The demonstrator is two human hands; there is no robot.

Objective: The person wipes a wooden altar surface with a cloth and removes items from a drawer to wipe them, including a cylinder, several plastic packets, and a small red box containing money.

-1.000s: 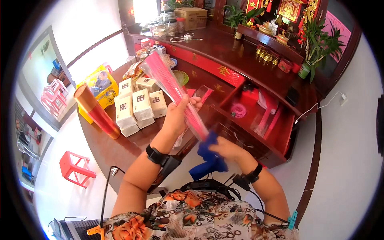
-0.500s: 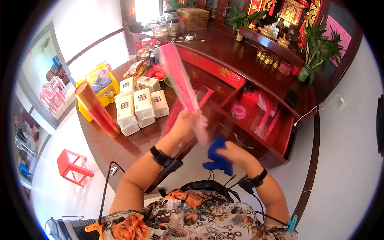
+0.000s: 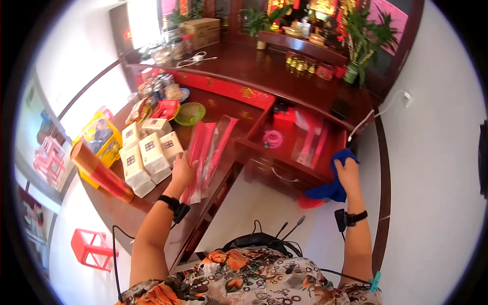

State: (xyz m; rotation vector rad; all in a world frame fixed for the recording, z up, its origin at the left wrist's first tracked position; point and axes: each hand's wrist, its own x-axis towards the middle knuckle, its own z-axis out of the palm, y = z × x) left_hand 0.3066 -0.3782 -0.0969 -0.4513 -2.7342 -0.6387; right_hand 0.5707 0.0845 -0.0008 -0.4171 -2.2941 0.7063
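My left hand (image 3: 184, 170) is over the table's near edge, fingers apart, beside long clear plastic packets of pink sticks (image 3: 203, 152). These packets lie side by side on the dark wooden table; whether my fingertips touch the nearest one I cannot tell. Bunched in my right hand (image 3: 348, 173) is a blue cloth (image 3: 330, 190), held at the front right corner of the pulled-out red drawer (image 3: 325, 178). Inside this drawer are a coil of pink cord (image 3: 273, 139), a red box (image 3: 283, 119) and more pink packets (image 3: 308, 145). Below the cloth shows a blurred red shape (image 3: 310, 203).
White tissue packs (image 3: 152, 152), a tall red-and-gold cylinder (image 3: 101, 170), a yellow crate (image 3: 109, 147) and a green basket (image 3: 190, 114) crowd the table's left. Behind is a raised counter with jars, a cardboard box (image 3: 201, 32) and plants. A red stool (image 3: 92, 248) stands on the floor.
My left hand has let go of the raised pink packet, now on the table, and moved left. My right hand has carried the blue cloth rightward to the drawer. The view has shifted.
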